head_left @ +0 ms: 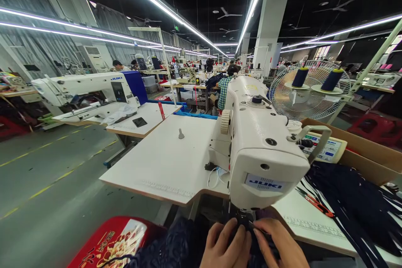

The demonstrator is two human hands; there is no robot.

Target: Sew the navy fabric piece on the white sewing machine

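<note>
Fabric (176,247), dark, lies lengthwise under sewing machine (260,150); left hand (224,245) and right hand (279,245) grips pinch it.

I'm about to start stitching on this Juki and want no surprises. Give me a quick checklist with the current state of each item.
1. Left hand on the dark fabric: ok.
2. Right hand on it beside the left: ok.
3. Fingertips away from the needle under the sewing machine head: cannot tell, hidden.
4. Thread cones upright on the stand: ok.
5. Scissors lying away from both hands: ok.
</note>
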